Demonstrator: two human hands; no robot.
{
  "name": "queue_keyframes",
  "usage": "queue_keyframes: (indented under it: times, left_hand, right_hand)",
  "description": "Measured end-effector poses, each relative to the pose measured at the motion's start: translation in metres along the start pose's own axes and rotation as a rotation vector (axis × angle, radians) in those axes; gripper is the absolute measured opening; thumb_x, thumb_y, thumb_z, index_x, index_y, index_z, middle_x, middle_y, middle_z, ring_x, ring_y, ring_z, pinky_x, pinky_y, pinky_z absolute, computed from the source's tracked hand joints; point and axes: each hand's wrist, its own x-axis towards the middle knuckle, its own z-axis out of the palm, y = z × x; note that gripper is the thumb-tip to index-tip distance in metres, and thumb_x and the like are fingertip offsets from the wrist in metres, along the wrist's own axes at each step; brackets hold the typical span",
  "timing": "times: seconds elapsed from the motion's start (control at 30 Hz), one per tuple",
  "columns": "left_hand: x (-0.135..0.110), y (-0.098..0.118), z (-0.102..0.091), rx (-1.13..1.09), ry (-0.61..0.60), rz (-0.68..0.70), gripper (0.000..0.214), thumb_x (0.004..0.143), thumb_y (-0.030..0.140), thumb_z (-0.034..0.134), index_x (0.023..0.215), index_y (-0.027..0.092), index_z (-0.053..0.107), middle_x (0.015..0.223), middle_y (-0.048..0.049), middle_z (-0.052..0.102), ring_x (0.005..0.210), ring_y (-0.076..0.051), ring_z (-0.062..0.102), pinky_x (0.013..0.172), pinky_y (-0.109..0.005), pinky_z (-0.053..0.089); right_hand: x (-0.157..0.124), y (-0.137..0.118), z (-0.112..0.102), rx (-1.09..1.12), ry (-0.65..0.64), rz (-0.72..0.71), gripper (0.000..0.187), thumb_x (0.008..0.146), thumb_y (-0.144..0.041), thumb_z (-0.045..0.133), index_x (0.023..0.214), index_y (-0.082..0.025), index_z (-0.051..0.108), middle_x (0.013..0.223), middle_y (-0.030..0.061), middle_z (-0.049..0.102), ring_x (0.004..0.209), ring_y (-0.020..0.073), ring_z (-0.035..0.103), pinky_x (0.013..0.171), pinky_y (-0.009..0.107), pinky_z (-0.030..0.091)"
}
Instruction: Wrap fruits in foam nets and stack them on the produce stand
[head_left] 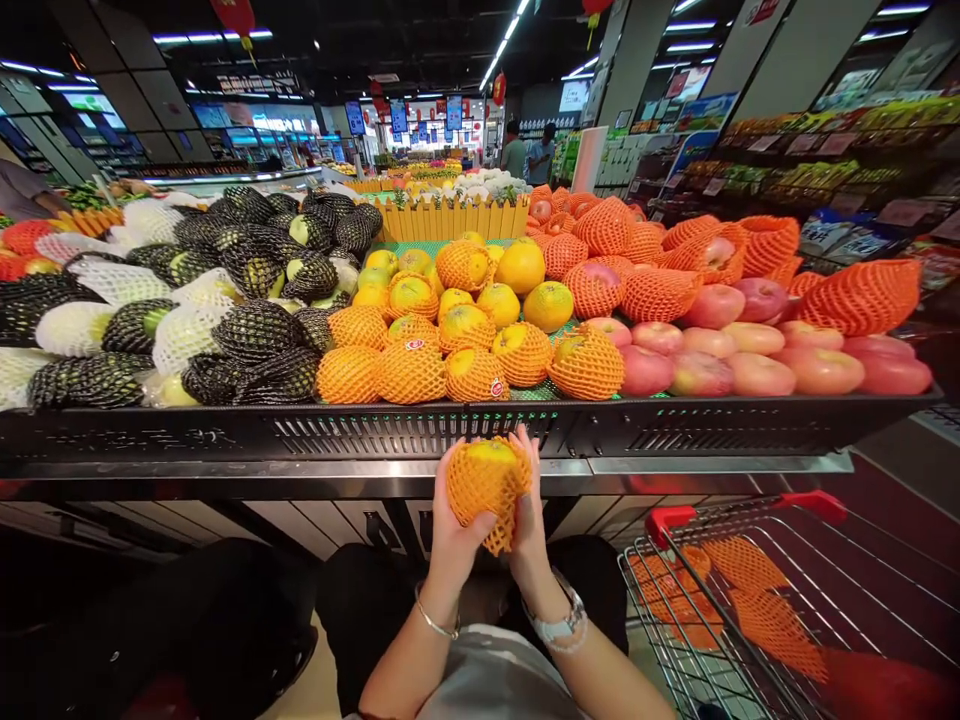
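Note:
Between my two hands is an orange in an orange foam net, its bare yellow top facing up. My left hand wraps round its left side, thumb across the front. My right hand grips the right side, with fingertips near the top. Both hands are in front of the display's dark edge, below the heap of oranges, several in foam nets and a few bare. A sticker shows on one netted orange at the front.
Pears in black and white nets fill the display's left. Apples, some in red nets, lie to the right. A wire shopping cart with netted fruit stands at my lower right. A dark plastic rim and metal rail bound the display.

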Motion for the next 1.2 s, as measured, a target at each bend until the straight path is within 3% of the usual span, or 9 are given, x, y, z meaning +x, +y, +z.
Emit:
queue_keyframes:
  times: [0.17, 0.27, 0.4, 0.47, 0.57, 0.7, 0.9, 1.07, 1.2]
  left_hand:
    - [-0.003, -0.013, 0.000, 0.102, 0.171, 0.259, 0.091, 0.066, 0.060, 0.078, 0.140, 0.024, 0.041, 0.136, -0.0135, 0.054, 0.124, -0.031, 0.056, 0.105, -0.040, 0.046]
    - [-0.004, -0.016, -0.002, 0.164, 0.242, 0.446, 0.083, 0.067, 0.053, 0.081, 0.138, 0.030, 0.045, 0.140, -0.0090, 0.052, 0.131, -0.029, 0.049, 0.111, -0.042, 0.039]
    - [-0.003, -0.012, -0.009, 0.139, 0.004, 0.400, 0.064, 0.087, 0.067, 0.048, 0.140, 0.031, 0.048, 0.152, -0.0078, 0.041, 0.143, -0.033, 0.033, 0.118, -0.054, 0.024]
    - [-0.003, -0.009, -0.012, 0.170, -0.181, 0.346, 0.071, 0.090, 0.072, 0.026, 0.143, 0.030, 0.045, 0.157, -0.0071, 0.034, 0.149, -0.033, 0.019, 0.121, -0.055, 0.007]
    - [-0.008, -0.012, -0.011, 0.105, -0.292, 0.304, 0.073, 0.089, 0.074, 0.022, 0.152, 0.038, 0.022, 0.164, 0.0004, 0.016, 0.151, -0.029, 0.006, 0.122, -0.049, -0.001]
    - [-0.016, -0.026, -0.010, -0.033, -0.253, 0.244, 0.066, 0.093, 0.067, 0.024, 0.153, 0.043, 0.010, 0.164, 0.0048, 0.011, 0.151, -0.022, 0.005, 0.123, -0.043, 0.004]
    - [-0.008, -0.025, -0.013, 0.195, -0.187, 0.088, 0.047, 0.097, 0.046, 0.045, 0.141, 0.031, 0.048, 0.154, -0.0056, 0.041, 0.148, -0.027, 0.024, 0.122, -0.050, 0.013]
    - [0.001, -0.023, -0.015, 0.281, -0.126, 0.050, 0.036, 0.096, 0.040, 0.049, 0.126, 0.026, 0.062, 0.139, -0.0087, 0.057, 0.141, -0.028, 0.037, 0.119, -0.054, 0.021]
    - [0.002, -0.029, -0.017, 0.312, -0.140, 0.001, 0.035, 0.095, 0.043, 0.050, 0.120, 0.024, 0.066, 0.132, -0.0094, 0.062, 0.135, -0.028, 0.046, 0.116, -0.054, 0.027]
  right_hand:
    - [-0.004, -0.004, -0.005, 0.101, -0.165, 0.006, 0.072, 0.087, -0.068, 0.050, 0.145, -0.029, 0.036, 0.155, 0.0074, 0.034, 0.143, 0.0284, 0.033, 0.118, 0.052, 0.028]
    - [-0.009, 0.000, -0.010, 0.163, -0.318, 0.011, 0.091, 0.071, -0.070, 0.068, 0.146, -0.031, 0.033, 0.156, 0.0076, 0.033, 0.143, 0.0295, 0.034, 0.116, 0.048, 0.033]
    - [-0.010, 0.026, -0.009, 0.167, -0.250, 0.019, 0.135, 0.034, -0.072, 0.084, 0.146, -0.027, 0.024, 0.149, 0.0159, 0.040, 0.136, 0.0363, 0.043, 0.114, 0.054, 0.035]
    - [-0.006, 0.038, -0.009, 0.145, -0.117, -0.013, 0.131, 0.037, -0.075, 0.082, 0.143, -0.024, 0.025, 0.141, 0.0182, 0.047, 0.129, 0.0372, 0.050, 0.110, 0.056, 0.038]
    - [0.009, 0.033, -0.020, 0.030, 0.046, -0.154, 0.111, 0.049, -0.075, 0.077, 0.137, -0.023, 0.031, 0.133, 0.0172, 0.051, 0.122, 0.0361, 0.055, 0.106, 0.057, 0.041]
    - [0.064, -0.034, -0.054, -0.260, 0.198, -0.413, 0.102, 0.052, -0.059, 0.083, 0.135, -0.022, 0.035, 0.135, 0.0141, 0.046, 0.126, 0.0356, 0.049, 0.108, 0.058, 0.037]
    - [0.206, -0.140, -0.089, -0.805, 0.134, -0.735, 0.090, 0.061, -0.041, 0.082, 0.138, -0.019, 0.041, 0.140, 0.0134, 0.045, 0.133, 0.0322, 0.042, 0.116, 0.052, 0.030]
    - [0.264, -0.122, -0.097, -0.999, -0.413, -0.422, 0.080, 0.074, -0.053, 0.067, 0.137, -0.006, 0.047, 0.135, 0.0135, 0.054, 0.126, 0.0268, 0.052, 0.109, 0.041, 0.038]
    - [0.271, -0.102, -0.094, -1.070, -0.456, -0.229, 0.055, 0.090, -0.053, 0.047, 0.125, -0.012, 0.060, 0.131, 0.0093, 0.060, 0.124, 0.0260, 0.055, 0.108, 0.046, 0.036]
